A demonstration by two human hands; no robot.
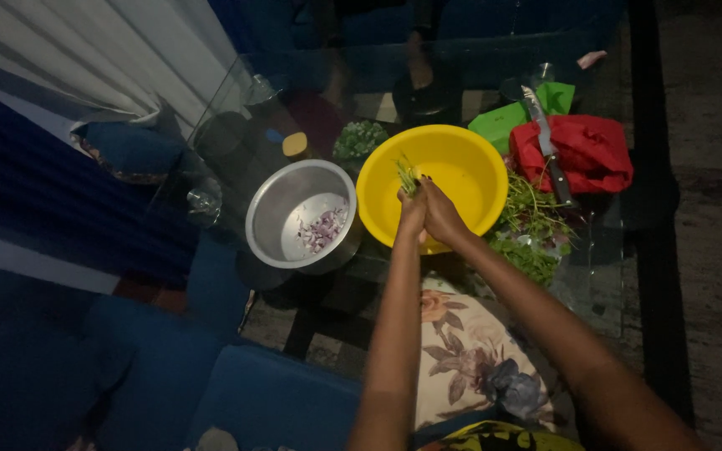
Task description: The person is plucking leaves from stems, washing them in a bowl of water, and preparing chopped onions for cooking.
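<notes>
Holding a small bunch of green stems over the yellow bowl, the left hand and right hand press against each other, fingers closed round the stalks so that only the leafy tips stick out above them. The bowl sits near the middle of the glass table, its near rim under the wrists.

Judging from this, loose leaves could slip from the pinch and fall outside the bowl, since the hands hang close to its near rim rather than its centre. The steel pot with chopped purple onion touches the bowl on the left, so a nudge of either could shift both on the smooth glass. A knife lies across the red bag toward the far right corner, blade exposed, and a reach for the loose greens beside it could brush it.

The room is dim. Blue cushioned seats close in on the near and left sides, a pale curtain hangs beyond the far left corner, and a green box rests behind the bag.
</notes>
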